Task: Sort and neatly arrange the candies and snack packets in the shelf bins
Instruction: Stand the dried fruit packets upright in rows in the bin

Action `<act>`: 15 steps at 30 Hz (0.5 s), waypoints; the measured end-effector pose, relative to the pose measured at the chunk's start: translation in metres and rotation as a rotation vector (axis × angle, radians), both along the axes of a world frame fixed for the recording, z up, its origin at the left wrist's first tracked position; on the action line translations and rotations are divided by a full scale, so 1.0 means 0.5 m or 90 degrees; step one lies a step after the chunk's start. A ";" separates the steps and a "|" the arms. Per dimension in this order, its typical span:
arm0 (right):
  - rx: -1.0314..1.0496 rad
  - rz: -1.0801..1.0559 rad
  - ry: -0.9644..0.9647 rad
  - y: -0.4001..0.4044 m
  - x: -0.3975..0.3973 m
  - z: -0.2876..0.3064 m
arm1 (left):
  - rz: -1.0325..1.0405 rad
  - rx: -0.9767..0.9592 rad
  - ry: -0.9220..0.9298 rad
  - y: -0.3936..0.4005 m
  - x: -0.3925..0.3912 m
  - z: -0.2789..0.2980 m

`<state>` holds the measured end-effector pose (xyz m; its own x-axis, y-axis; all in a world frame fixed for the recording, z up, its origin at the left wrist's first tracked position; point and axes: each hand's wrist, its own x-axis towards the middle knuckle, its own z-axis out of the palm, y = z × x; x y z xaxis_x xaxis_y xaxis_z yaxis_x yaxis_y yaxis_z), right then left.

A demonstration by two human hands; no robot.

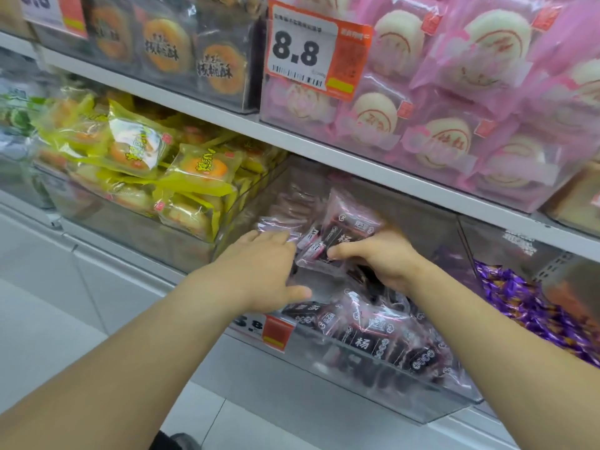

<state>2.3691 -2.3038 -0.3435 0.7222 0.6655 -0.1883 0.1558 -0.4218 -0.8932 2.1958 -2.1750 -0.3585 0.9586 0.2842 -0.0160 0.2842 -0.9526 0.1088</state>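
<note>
Purple packets [349, 227] apparently gripped by both hands.

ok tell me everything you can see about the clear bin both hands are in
The clear bin looks like transparent plastic, with a tall front wall and side dividers, on the lower shelf. It holds dark packets with pink edges and white characters, piled loosely at the front. An orange price tag sits on its front left. The left hand and right hand reach in and grip packets. A bin of yellow packets stands to its left, purple candies to its right.
</note>
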 end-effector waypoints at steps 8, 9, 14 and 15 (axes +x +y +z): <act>-0.124 0.076 0.131 0.010 0.052 -0.032 | 0.006 -0.003 -0.031 0.011 0.002 -0.003; -0.152 0.069 0.107 0.008 0.055 -0.035 | 0.010 -0.002 -0.029 0.010 0.000 -0.001; -0.260 -0.011 -0.079 0.003 0.033 -0.034 | 0.029 0.006 -0.024 0.005 -0.013 0.015; -0.250 -0.023 -0.106 0.009 0.027 -0.036 | 0.032 0.006 -0.024 0.002 -0.014 0.017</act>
